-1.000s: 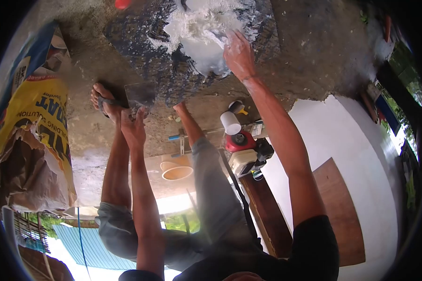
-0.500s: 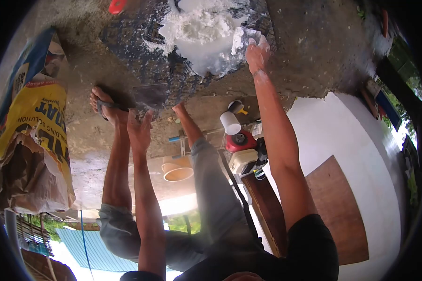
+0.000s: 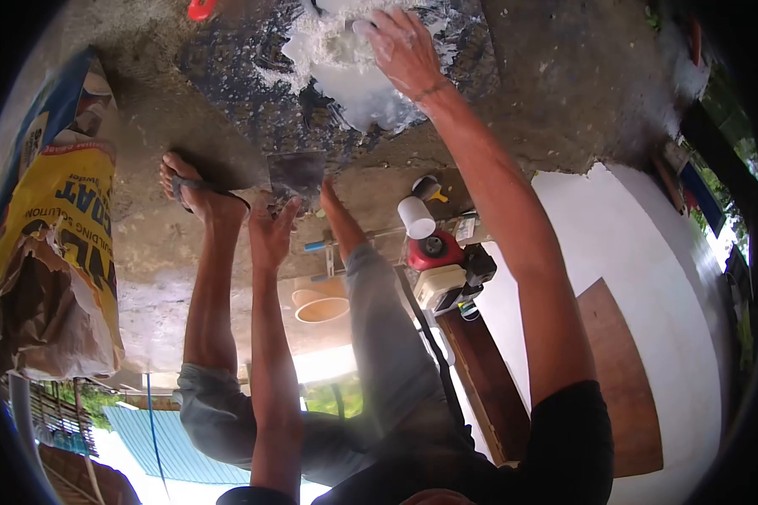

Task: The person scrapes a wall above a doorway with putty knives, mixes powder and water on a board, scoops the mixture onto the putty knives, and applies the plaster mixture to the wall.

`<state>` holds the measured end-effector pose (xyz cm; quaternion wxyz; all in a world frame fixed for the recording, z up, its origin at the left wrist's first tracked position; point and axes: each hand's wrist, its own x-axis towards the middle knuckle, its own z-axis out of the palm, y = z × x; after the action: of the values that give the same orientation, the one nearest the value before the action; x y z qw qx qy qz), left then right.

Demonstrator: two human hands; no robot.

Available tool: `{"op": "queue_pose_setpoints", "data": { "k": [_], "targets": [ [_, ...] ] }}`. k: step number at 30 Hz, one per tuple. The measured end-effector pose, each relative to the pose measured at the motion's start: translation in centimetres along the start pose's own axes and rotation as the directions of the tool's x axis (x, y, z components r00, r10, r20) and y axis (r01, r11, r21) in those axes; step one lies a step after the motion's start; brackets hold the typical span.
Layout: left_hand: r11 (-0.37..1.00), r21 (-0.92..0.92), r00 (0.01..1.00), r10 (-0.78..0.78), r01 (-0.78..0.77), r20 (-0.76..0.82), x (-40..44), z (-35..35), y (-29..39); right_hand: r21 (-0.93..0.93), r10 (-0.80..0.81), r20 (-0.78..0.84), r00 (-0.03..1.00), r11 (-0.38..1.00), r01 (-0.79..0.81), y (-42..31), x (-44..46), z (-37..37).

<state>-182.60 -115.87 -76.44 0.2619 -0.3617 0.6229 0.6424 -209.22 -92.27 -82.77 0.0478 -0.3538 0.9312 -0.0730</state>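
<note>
Nine o'clock: left hand (image 3: pixel 270 239) grips dark blade (image 3: pixel 296 175). Twelve: right hand (image 3: pixel 406 54), hold unclear; sweeping wide, we may spill white mix (image 3: pixel 338 71).

Daylight glare, dark fisheye edges

A white heap (image 3: pixel 338 61), lumpy at its far side and wet-looking at its near side, lies on a dark, smeared sheet (image 3: pixel 227 80); nearer and slightly left is a dark, flat, squarish plate (image 3: pixel 296 173).

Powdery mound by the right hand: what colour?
The mound is white, best seen in the head view.
</note>
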Motion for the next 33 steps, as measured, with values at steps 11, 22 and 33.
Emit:
{"op": "queue_pose_setpoints", "data": {
  "k": [11,22,33],
  "targets": [
    [0.998,0.017,0.997,-0.055,0.054,0.06,-0.9,0.4,0.0,0.111,-0.034,-0.068,0.997,0.993,0.042,0.2,-3.4,-3.8],
    [0.993,0.022,0.98,-0.117,0.115,0.163,-1.0,0.9,-0.2,0.094,0.525,-0.275,0.805,0.848,-0.521,1.7,-1.9,-2.2],
    [1.0,-0.014,0.982,-0.004,0.007,0.19,-0.7,0.7,-0.8,-0.007,-0.205,-0.021,0.978,0.979,0.205,0.7,-1.8,-2.0]
  ]
}}
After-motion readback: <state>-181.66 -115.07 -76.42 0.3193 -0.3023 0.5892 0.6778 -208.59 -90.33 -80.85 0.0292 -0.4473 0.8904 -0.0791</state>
